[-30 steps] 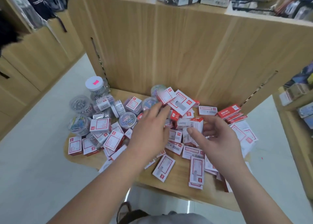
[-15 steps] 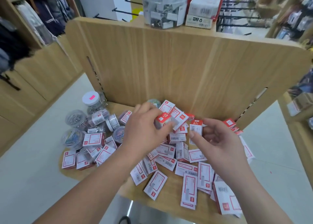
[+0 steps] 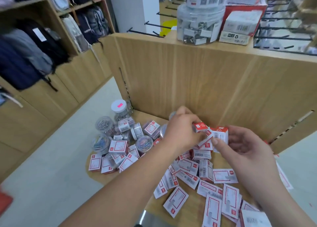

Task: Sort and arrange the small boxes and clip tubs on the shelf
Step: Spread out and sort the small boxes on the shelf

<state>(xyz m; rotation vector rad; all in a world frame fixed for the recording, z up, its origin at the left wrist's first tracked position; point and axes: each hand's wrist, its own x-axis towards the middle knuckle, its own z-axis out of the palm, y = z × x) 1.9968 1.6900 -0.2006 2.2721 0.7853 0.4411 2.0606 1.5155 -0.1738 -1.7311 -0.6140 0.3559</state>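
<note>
Lifted higher | left hand (image 3: 181,130) grips red box (image 3: 200,126) | right hand (image 3: 247,146) pinches barcode box (image 3: 221,135) | wooden shelf (image 3: 195,208) | backpacks (image 3: 25,58)

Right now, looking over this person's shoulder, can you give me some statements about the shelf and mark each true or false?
1. The left hand grips a small box and the right hand grips a second box. True.
2. The clip tubs sit on the right side of the shelf. False: they cluster on its left.
3. A white-lidded tub with a pink sticker stands upright at the back left. True.
4. The loose boxes lie in neat rows. False: they lie scattered.
5. The top of the wooden panel is bare. False: a large tub of binder clips stands there.
</note>
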